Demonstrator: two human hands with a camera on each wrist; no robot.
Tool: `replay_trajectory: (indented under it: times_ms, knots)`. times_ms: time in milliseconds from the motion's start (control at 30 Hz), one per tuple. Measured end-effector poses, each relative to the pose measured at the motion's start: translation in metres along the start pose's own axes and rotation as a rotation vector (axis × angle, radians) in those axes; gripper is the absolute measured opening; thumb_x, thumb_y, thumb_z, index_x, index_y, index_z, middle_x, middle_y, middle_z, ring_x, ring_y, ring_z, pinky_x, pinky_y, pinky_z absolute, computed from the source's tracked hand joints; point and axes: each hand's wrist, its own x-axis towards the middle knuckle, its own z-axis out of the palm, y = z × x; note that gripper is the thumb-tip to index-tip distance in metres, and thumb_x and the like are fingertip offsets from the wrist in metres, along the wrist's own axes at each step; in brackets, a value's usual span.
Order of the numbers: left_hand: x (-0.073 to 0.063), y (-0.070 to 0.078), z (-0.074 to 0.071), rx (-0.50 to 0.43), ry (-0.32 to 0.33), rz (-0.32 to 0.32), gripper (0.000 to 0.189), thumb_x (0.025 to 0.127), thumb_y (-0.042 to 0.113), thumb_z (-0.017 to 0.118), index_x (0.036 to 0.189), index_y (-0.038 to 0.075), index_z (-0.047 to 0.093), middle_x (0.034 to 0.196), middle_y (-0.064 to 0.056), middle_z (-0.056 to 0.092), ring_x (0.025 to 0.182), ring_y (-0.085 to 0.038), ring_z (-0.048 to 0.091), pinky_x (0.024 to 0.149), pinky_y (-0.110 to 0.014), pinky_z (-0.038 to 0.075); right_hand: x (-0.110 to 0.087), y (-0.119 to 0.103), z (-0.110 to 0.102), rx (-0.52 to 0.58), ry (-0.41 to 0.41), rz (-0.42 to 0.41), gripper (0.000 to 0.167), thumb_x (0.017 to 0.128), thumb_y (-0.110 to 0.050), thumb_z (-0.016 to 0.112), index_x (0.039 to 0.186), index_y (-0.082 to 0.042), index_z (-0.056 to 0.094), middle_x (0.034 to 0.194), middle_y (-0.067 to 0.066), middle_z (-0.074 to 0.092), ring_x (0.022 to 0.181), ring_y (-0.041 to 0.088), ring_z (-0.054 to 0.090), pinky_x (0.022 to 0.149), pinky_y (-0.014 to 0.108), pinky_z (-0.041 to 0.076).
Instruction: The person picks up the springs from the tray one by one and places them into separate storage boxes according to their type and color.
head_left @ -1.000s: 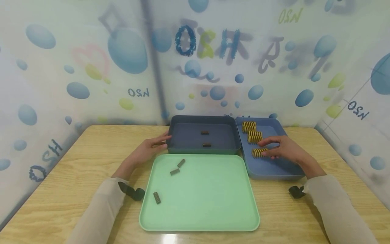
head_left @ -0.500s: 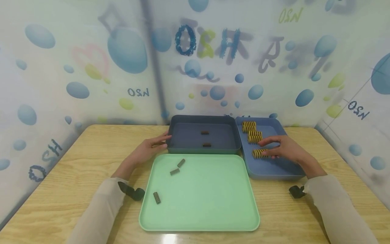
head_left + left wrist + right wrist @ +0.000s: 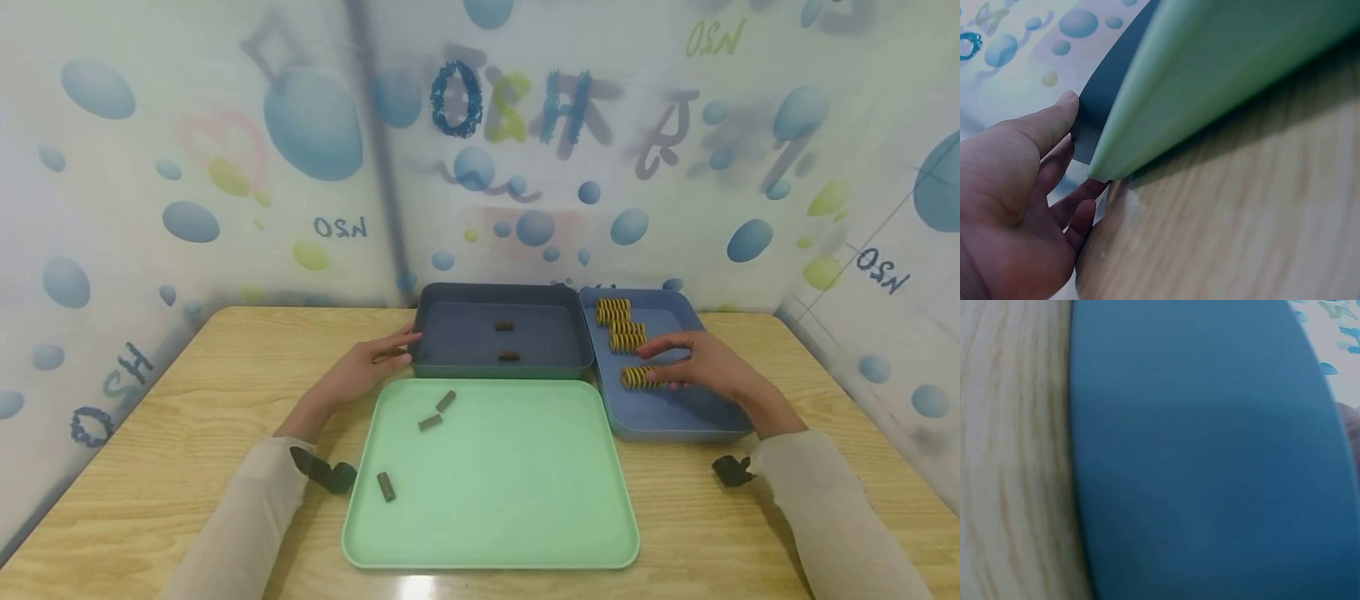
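Observation:
My left hand reaches to the left end of the dark blue-grey tray, fingertips right at its rim. In the left wrist view, the left hand's thumb lies along that tray's side, with the other fingers loosely bent below. My right hand is over the blue tray. Its thumb overlaps the right end of a yellow coil spring, while the index finger stretches out beyond the spring, spread from the thumb. Mostly the blue tray's side fills the right wrist view, hiding the fingertips.
More yellow springs lie at the blue tray's back left. Two small dark springs sit in the dark tray. In front, a light green tray holds three small dark springs. A patterned backdrop stands behind the wooden table.

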Motion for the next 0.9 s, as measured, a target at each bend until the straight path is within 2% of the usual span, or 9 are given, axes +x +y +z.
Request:
replay_trajectory:
  times_ms: [300,533,733,833,900]
  knots:
    - [-0.001,0.001,-0.001,0.024,-0.005,-0.006,0.044,0.098,0.011,0.055,0.14,0.001,0.047,0.154,-0.013,0.027,0.141,-0.032,0.02,0.11,-0.052,0.023,-0.004,-0.014,-0.001,-0.06,0.044,-0.04,0.042,0.083,-0.031,0.076,0.118,-0.01,0.066,0.12,0.012,0.06,0.076,0.025,0.065,0.064,0.034,0.05]
    - [0.0,0.002,-0.001,0.02,-0.004,-0.012,0.043,0.098,0.011,0.055,0.14,0.002,0.048,0.154,-0.012,0.028,0.142,-0.03,0.02,0.11,-0.051,0.023,0.001,-0.036,0.009,-0.079,0.088,-0.091,0.041,0.084,-0.036,0.074,0.118,-0.013,0.067,0.123,0.005,0.06,0.095,0.022,0.065,0.074,0.039,0.053]
    - [0.0,0.002,-0.001,0.034,-0.003,-0.012,0.043,0.098,0.011,0.055,0.14,0.001,0.047,0.153,-0.012,0.029,0.141,-0.031,0.021,0.11,-0.051,0.023,0.012,-0.058,0.026,0.041,0.069,-0.161,0.037,0.084,-0.032,0.075,0.115,-0.012,0.068,0.118,0.007,0.063,0.092,0.025,0.068,0.071,0.038,0.056]
    - [0.0,0.002,-0.001,0.038,-0.003,-0.009,0.043,0.098,0.011,0.055,0.14,0.001,0.047,0.153,-0.012,0.028,0.141,-0.031,0.021,0.11,-0.05,0.024,0.018,-0.069,0.035,0.05,0.058,-0.175,0.034,0.084,-0.033,0.074,0.113,-0.015,0.069,0.118,0.004,0.063,0.082,0.032,0.065,0.068,0.041,0.055]
    - [0.0,0.003,-0.001,0.033,-0.004,-0.009,0.043,0.099,0.012,0.054,0.14,0.002,0.047,0.154,-0.012,0.028,0.141,-0.031,0.021,0.11,-0.05,0.024,0.021,-0.075,0.041,0.056,0.049,-0.179,0.033,0.084,-0.034,0.075,0.112,-0.017,0.069,0.118,0.002,0.062,0.081,0.035,0.064,0.068,0.043,0.055]
